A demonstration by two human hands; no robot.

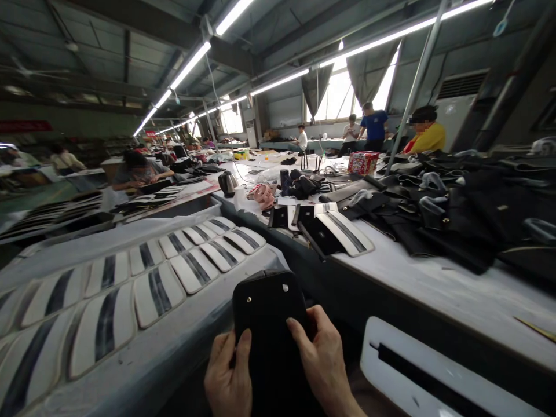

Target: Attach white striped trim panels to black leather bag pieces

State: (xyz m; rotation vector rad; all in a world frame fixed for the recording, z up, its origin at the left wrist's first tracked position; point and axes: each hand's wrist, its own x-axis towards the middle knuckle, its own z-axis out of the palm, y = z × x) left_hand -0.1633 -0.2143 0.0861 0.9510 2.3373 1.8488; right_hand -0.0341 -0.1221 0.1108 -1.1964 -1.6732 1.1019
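Note:
A black flat panel with rounded top corners [269, 307] is held upright between my two hands, low in the middle of the head view. Near its top it has a small brass-coloured stud on the left and a small white spot on the right. My left hand [229, 370] pinches the left edge, thumb on the face. My right hand [321, 353] grips the right edge with its thumb on the face and fingers behind. The lower part of the panel merges into dark shadow. To the right of my right hand lies a white slotted plate [430, 370].
At left, rows of white panels with dark stripes [156, 292] lie on a covered table [174, 341]. On the right table [417, 284] are striped pieces [345, 231] and a heap of black pieces [469, 202]. A kettle [227, 184] stands farther back. Several people work beyond.

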